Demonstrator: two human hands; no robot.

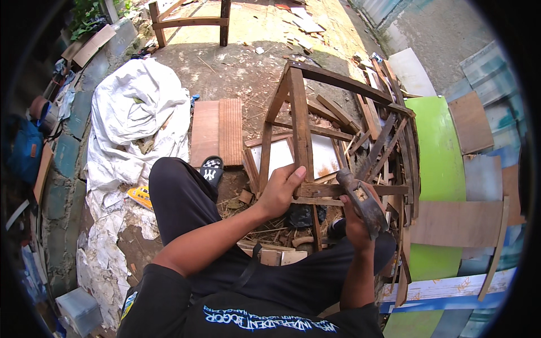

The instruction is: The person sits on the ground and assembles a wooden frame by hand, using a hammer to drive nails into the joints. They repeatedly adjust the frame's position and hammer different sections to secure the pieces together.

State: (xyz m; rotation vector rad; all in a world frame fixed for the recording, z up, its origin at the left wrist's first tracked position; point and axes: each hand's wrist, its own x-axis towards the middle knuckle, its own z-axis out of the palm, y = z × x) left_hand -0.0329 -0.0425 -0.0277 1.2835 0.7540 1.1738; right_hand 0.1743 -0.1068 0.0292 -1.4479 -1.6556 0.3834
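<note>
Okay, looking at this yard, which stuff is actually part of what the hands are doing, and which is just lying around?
In use: left hand, right hand, hammer, wooden frame.
Lying about: white tarp, green board, brown ribbed panel, black sandal.

The right hand hides the hammer handle; the wooden frame hides rubble beneath; black fisheye corners cut the yard.

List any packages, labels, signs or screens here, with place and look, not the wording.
Yellow packet: on the ground left of the left knee, flat, yellow with dark print.
Shirt print: across the black shirt, bottom centre, a curved band of blue lettering.
No signs or screens.
</note>
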